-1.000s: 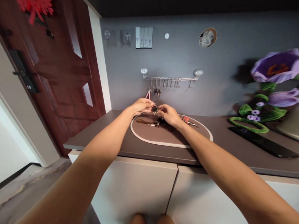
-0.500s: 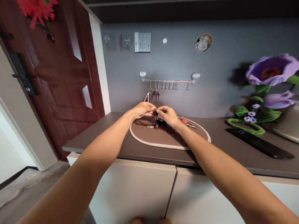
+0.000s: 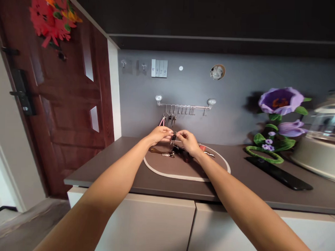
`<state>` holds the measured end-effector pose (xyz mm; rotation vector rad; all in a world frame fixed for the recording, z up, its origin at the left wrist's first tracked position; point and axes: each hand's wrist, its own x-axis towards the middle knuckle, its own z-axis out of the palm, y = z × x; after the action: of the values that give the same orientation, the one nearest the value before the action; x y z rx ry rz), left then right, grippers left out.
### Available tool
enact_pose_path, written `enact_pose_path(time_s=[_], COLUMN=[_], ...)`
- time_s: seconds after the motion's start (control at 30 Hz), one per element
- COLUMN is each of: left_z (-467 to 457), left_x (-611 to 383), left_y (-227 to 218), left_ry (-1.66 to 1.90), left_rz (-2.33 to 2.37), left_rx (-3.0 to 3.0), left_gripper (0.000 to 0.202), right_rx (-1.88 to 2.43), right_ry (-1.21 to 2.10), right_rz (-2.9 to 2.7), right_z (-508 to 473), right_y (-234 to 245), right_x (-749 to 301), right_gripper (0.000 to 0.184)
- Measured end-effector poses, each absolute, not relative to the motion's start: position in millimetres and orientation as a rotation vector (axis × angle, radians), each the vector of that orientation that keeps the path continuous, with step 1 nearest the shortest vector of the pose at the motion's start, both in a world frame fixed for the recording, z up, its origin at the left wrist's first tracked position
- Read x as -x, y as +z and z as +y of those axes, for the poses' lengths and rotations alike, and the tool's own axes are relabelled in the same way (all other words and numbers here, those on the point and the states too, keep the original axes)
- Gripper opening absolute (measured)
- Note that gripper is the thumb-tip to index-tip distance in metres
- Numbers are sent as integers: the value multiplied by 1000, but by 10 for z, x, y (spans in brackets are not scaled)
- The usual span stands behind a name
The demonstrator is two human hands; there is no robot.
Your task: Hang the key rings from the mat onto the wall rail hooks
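Note:
My left hand [image 3: 160,135] and my right hand [image 3: 188,140] meet above the counter, fingertips pinched on a small bunch of keys [image 3: 173,137] that hangs between them. Its ring shows thinly at the fingertips. Below lies an oval mat [image 3: 166,169] with a pale rim. On it are more keys [image 3: 170,154] with a brown fob, dark items [image 3: 183,153] partly covered by my right hand, and keys with a red tag [image 3: 202,147] to the right. Just behind my hands, several key rings [image 3: 170,118] and a pink strap [image 3: 162,121] hang from a rail [image 3: 184,106].
The rail has several bare hooks to the right. A purple flower decoration [image 3: 280,102] stands at the right beside a black flat object [image 3: 278,173] and a domed cream appliance [image 3: 317,152]. A dark shelf [image 3: 209,24] overhangs the counter. A red-brown door [image 3: 72,100] is at the left.
My view has tilted upward, so the scene sits lower in the picture. Both hands stay together on the keys, and the ring now shows between the fingertips, which are slightly farther apart.

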<state>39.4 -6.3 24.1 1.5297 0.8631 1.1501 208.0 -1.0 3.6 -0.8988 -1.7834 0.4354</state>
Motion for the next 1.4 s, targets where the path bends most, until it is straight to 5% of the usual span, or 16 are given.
enact_pose_path(time_s=[0.4,0.9,1.4], left_z=[-59,-35,31], left_x=[-458,-417,-382], left_y=[235,183,146], left_ry=[1311,1002,987], left_rz=[1209,1447,1424], left_rx=[-1931,-2629,-2629], left_gripper=[13,22,22], right_rx=[865,1103,1119], right_ry=[533,480,510], right_rz=[-1539,-1220,-1250], right_z=[277,623,908], right_y=[151,846,670], right_x=[-2074,-1800,-1811], right_gripper=[27,13,9])
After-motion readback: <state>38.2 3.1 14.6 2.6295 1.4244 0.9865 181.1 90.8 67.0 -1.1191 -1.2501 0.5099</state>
